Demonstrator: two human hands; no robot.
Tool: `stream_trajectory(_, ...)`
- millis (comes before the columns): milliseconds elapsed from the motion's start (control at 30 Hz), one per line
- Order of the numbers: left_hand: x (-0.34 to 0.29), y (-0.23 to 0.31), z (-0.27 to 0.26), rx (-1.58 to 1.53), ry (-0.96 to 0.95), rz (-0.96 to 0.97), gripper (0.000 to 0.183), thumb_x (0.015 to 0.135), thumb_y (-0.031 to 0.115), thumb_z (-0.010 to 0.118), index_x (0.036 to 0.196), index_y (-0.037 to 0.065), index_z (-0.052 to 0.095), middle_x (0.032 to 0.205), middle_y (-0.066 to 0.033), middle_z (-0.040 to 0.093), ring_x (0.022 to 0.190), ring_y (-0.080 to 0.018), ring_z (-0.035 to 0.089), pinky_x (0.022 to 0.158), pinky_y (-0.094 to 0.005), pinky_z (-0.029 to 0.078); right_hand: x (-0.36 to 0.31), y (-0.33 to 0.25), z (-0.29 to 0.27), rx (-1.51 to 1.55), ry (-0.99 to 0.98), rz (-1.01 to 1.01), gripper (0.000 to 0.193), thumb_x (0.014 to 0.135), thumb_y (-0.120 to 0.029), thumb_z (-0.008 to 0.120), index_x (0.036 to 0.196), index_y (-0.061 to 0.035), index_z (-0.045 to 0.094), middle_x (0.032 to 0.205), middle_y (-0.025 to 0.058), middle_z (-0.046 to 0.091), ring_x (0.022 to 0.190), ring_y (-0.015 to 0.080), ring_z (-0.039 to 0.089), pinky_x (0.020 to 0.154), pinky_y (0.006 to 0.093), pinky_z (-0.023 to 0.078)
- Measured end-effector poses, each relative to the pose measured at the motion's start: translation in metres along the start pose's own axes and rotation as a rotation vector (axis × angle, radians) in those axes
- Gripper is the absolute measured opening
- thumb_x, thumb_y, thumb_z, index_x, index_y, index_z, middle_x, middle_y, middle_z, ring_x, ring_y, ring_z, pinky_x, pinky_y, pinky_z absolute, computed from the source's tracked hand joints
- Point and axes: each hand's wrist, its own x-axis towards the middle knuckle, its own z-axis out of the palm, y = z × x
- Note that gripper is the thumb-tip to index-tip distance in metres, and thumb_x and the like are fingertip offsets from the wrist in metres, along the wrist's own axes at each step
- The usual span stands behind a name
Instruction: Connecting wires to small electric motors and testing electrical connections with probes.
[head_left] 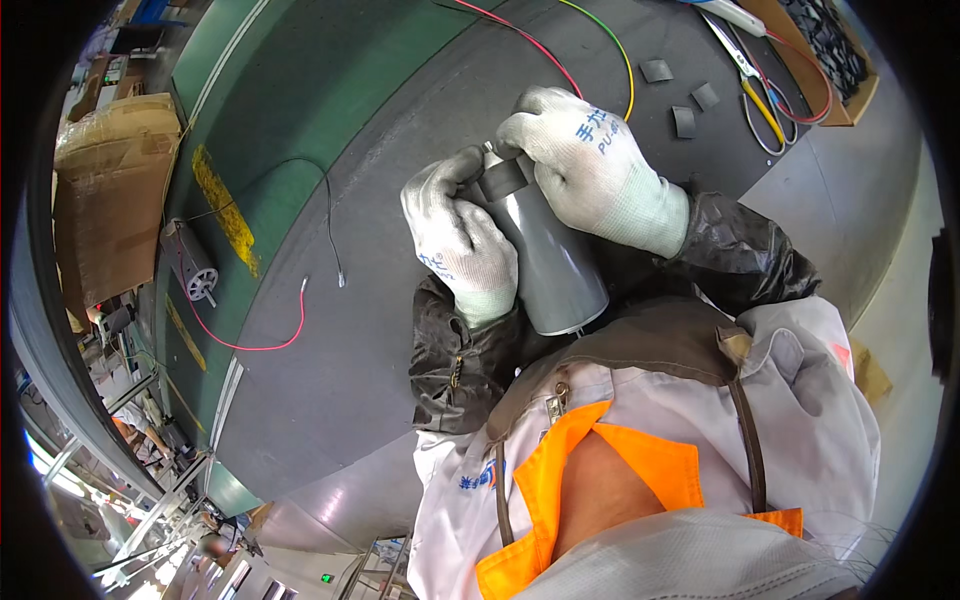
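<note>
**Gloved hands grip grey cylinder over dark mat**

Dark grey mat [380, 330] fills centre frame. Head view: left hand [462, 240] & right hand [585, 170], both in white gloves, closed around grey cylinder [556, 268] at centre, w/ dark strip [503, 180] pressed on its top. Small motor [190, 265] lies left.

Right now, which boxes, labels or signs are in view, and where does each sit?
Cardboard box: far left beside the green belt, brown, taped, crumpled.
Tray of black parts: top right on the table, brown and shallow.
Yellow mark: on the green belt, a worn strip.
Glove print: blue, on the right hand's white glove.
</note>
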Motion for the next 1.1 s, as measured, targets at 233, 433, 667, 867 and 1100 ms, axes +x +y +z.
stream_trajectory(233,-0.008,-0.002,-0.002,-0.09,0.015,-0.121,0.045,0.08,-0.016,0.035,0.113,-0.005,0.064,0.113,-0.0149,0.062,0.102,-0.024,0.067,0.09,-0.0337,0.055,-0.002,-0.002,0.013,-0.032,0.067,-0.042,0.015,0.08,-0.004,0.065,0.094,-0.0106,0.066,0.093,0.0079,0.06,0.091,0.0289,0.063,0.069,0.0418,0.054)
stream_trajectory(433,-0.004,-0.005,-0.002,0.038,0.062,0.018,0.041,0.082,-0.015,0.039,0.111,-0.003,0.066,0.111,-0.0147,0.063,0.102,-0.0255,0.066,0.089,-0.0354,0.056,0.001,-0.001,0.014,-0.028,0.079,-0.042,0.018,0.079,-0.004,0.064,0.095,-0.0104,0.067,0.093,0.0084,0.06,0.091,0.0297,0.063,0.07,0.0419,0.054)
stream_trajectory(667,-0.005,-0.003,-0.019,0.182,0.059,-0.121,0.031,0.088,-0.001,0.05,0.114,0.0,0.065,0.112,-0.017,0.063,0.102,-0.0337,0.062,0.09,-0.0417,0.052,-0.004,-0.014,0.041,0.108,0.195,-0.105,0.019,0.078,-0.016,0.064,0.097,-0.0158,0.069,0.093,0.0079,0.063,0.093,0.0302,0.06,0.08,0.0436,0.051)
stream_trajectory(867,-0.034,0.015,-0.071,-0.428,0.019,-0.504,0.064,0.089,0.01,0.068,0.147,-0.002,0.044,0.146,-0.019,0.052,0.131,-0.0283,0.054,0.113,-0.0389,0.043,-0.014,-0.045,0.028,0.669,-0.127,-0.483,0.021,0.086,-0.014,0.057,0.102,-0.0125,0.071,0.103,0.0071,0.067,0.099,0.0321,0.062,0.089,0.0434,0.051)
stream_trajectory(1100,-0.039,0.017,-0.052,-0.204,0.255,-0.563,0.044,0.105,0.036,0.056,0.123,-0.004,0.062,0.102,-0.0115,0.068,0.089,-0.0176,0.065,0.081,-0.0303,0.054,-0.045,0.063,-0.074,0.183,0.137,-0.036,0.022,0.096,-0.01,0.061,0.115,-0.0066,0.071,0.105,0.0102,0.071,0.092,0.0259,0.067,0.082,0.0368,0.056)
